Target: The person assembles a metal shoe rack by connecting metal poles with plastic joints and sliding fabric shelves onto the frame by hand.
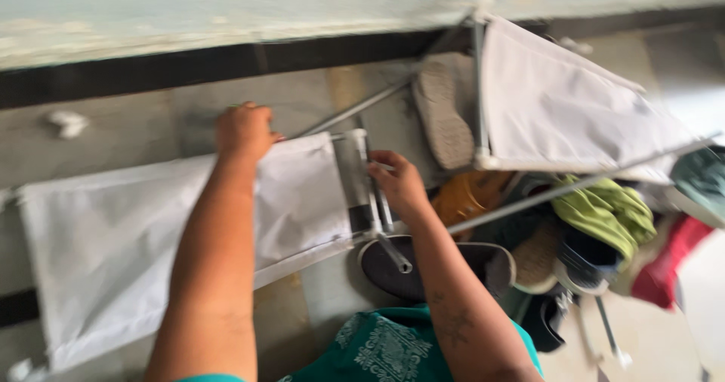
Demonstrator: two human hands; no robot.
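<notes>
rack panel [294,201] being steadied | left hand [243,131] gripping its top edge | right hand [398,183] pinching metal rod [372,193] | shoes [529,246] piling beside

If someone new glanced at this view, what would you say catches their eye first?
Probably the white fabric shelf panel stretched across the lower left, with the left hand on its top edge and the right hand at the metal rods at its end. Next, a second white panel tilts at the upper right, above a jumble of shoes on the floor; a grey sole lies between the panels.
</notes>
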